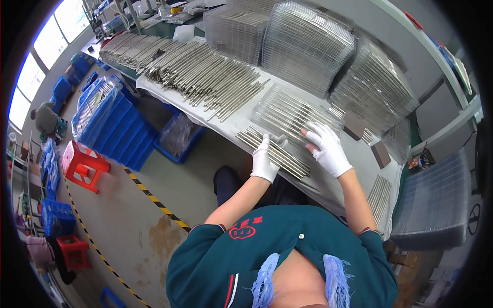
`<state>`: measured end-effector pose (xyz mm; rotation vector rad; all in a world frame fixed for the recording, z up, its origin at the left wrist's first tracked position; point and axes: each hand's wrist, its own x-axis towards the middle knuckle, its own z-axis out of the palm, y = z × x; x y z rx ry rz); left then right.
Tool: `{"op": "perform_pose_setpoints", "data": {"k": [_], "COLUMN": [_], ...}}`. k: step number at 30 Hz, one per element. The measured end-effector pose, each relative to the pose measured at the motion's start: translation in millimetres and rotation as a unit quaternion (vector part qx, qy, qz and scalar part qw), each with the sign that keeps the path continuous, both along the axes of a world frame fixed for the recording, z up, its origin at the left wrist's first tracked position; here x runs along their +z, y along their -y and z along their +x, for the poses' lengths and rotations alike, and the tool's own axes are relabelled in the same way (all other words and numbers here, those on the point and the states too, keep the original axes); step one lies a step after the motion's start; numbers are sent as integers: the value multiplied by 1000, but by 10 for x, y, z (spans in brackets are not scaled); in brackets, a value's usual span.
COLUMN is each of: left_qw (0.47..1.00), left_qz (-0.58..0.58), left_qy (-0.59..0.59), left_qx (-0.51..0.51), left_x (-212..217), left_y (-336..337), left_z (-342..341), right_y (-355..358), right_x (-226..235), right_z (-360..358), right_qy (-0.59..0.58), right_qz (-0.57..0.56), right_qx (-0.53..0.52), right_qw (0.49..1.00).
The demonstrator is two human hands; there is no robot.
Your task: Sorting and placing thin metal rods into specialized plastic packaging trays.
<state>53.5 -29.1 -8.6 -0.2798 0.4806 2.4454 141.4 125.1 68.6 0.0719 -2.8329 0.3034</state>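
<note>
A row of thin silvery metal rods (290, 161) lies in my left hand (264, 163), at the table's near edge. That hand wears a white glove, its thumb over the rods and its fingers partly hidden beneath them. My right hand (331, 150), also gloved but with bare thumb and fingertip showing, hovers by the rods' right side with its fingers apart. It appears to hold nothing. Just beyond both hands sits a clear plastic tray (260, 109) with more metal rods (294, 112) laid side by side in it.
Many loose rods (205, 72) cover the table's left. Tall stacks of filled clear trays (305, 49) stand at the back. Brown blocks (354, 126) and a few rods (379, 197) lie right. Blue crates (120, 123) and a red stool (84, 165) stand on the floor left.
</note>
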Motion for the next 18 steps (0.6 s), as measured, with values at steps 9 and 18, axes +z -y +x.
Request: {"op": "perform_pose_setpoints", "data": {"k": [9, 18], "left_qw": [988, 991], "left_qz": [86, 61], "left_qy": [-76, -6], "left_qx": [-105, -120], "left_x": [596, 294], "left_y": [-85, -239], "left_z": [134, 71], "right_y": [348, 154], "right_x": [121, 216], "right_z": [289, 208], "right_qy": [194, 291], "right_qz": [-388, -378], "right_qx": [-20, -114], "right_qw": [901, 872]}}
